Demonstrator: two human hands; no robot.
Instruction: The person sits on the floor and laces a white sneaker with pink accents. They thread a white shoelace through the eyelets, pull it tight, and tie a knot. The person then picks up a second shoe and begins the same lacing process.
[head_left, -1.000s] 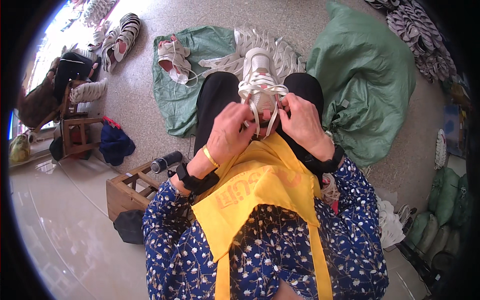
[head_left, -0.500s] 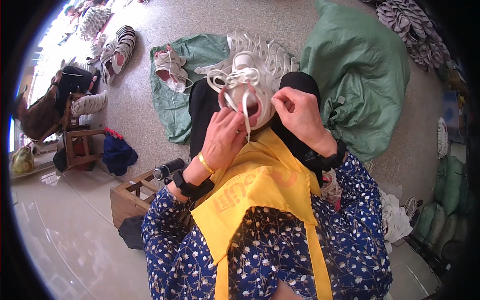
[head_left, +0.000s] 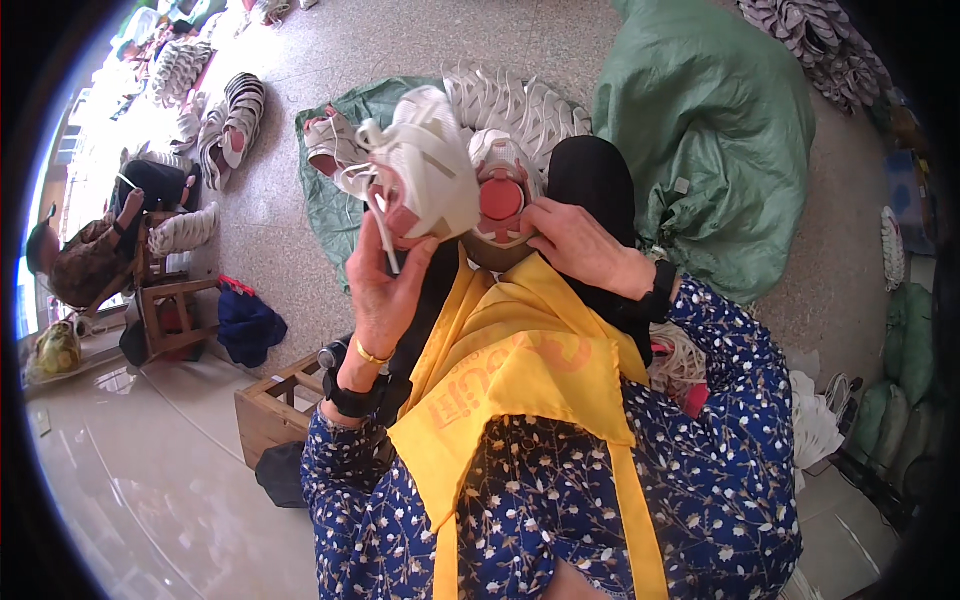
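Observation:
My left hand [head_left: 385,290] is closed around the heel end of a white sneaker [head_left: 430,165] with pink lining, holding it raised and tilted over my left knee. Its white lace is tied at the front, and one end dangles beside my fingers. A second white sneaker [head_left: 502,150] rests between my knees, its red insole facing up. At the right edge of that shoe's opening is my right hand [head_left: 580,243], fingers bent and pinching the collar; the fingertips are partly hidden. A yellow apron [head_left: 500,350] covers my lap.
Beyond my knees, a green cloth [head_left: 375,100] bears another laced sneaker [head_left: 335,140] and a row of white shoe uppers [head_left: 520,105]. A large green sack [head_left: 715,150] bulges at right. Left are a wooden stool [head_left: 265,410] and a seated person [head_left: 90,255]. More uppers [head_left: 820,45] lie far right.
The laced sneaker has swung left and tipped in my left hand, uncovering the second shoe. My right hand has come down and slightly left to that shoe's opening.

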